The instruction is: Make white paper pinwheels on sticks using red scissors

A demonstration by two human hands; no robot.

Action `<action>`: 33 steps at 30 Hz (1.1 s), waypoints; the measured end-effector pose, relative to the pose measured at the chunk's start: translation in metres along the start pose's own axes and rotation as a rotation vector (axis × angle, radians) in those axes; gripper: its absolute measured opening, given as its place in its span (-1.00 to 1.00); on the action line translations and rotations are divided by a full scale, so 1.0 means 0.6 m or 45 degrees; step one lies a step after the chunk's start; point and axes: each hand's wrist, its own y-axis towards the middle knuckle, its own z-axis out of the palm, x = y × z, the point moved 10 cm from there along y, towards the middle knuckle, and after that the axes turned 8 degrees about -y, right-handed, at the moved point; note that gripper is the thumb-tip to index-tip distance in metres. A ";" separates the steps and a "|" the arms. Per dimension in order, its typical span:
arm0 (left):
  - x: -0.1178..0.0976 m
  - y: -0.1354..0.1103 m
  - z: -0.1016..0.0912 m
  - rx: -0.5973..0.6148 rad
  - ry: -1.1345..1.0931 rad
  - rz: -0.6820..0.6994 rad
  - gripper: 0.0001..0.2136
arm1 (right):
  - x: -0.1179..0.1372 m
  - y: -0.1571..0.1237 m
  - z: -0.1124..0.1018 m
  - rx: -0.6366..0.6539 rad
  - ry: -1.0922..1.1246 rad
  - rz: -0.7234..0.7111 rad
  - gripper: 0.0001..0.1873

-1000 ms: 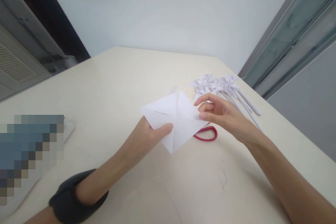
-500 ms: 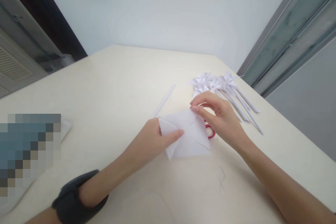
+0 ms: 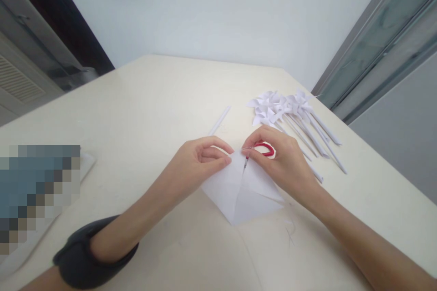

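A square sheet of white paper [image 3: 225, 191] with slits cut in from its corners is held up just above the table. My left hand [image 3: 201, 161] pinches its far edge left of a slit, thumb against fingertips. Just across that slit, my right hand [image 3: 273, 148] pinches the edge with thumb and forefinger. Red-handled scissors [image 3: 268, 146] show behind the paper, in the gap of my right hand's fingers and through the slit; their blades are mostly hidden. Beyond my left hand lies a rolled white paper stick [image 3: 220, 119].
Several white paper pinwheels [image 3: 273, 104] on rolled sticks lie at the back right of the cream table [image 3: 170, 95]. Thread-like scraps [image 3: 291, 233] are near the front right. A blurred-out object [image 3: 37, 186] rests at the left edge. A wall [image 3: 218, 13] stands behind.
My left hand has moved from the paper's left side to its far edge, close to my right hand. The paper has turned, and its folded-over left flap no longer shows.
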 end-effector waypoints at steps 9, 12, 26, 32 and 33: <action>0.011 -0.003 0.021 0.056 -0.170 -0.100 -0.79 | 0.072 -0.030 -0.001 -0.305 -0.448 -0.614 -0.89; 0.009 -0.005 0.022 0.057 -0.261 -0.089 -0.75 | 0.081 -0.038 0.000 -0.352 -0.572 -0.732 -0.85; -0.012 -0.010 0.011 0.014 -0.171 0.021 -0.83 | 0.026 0.002 -0.009 0.043 0.092 -0.233 -0.80; -0.018 -0.013 0.029 0.120 -0.144 -0.067 -0.85 | 0.023 0.004 0.001 0.157 0.260 -0.210 -0.96; -0.020 -0.014 0.032 0.143 -0.145 -0.078 -0.86 | 0.026 0.003 0.001 0.169 0.248 -0.239 -0.96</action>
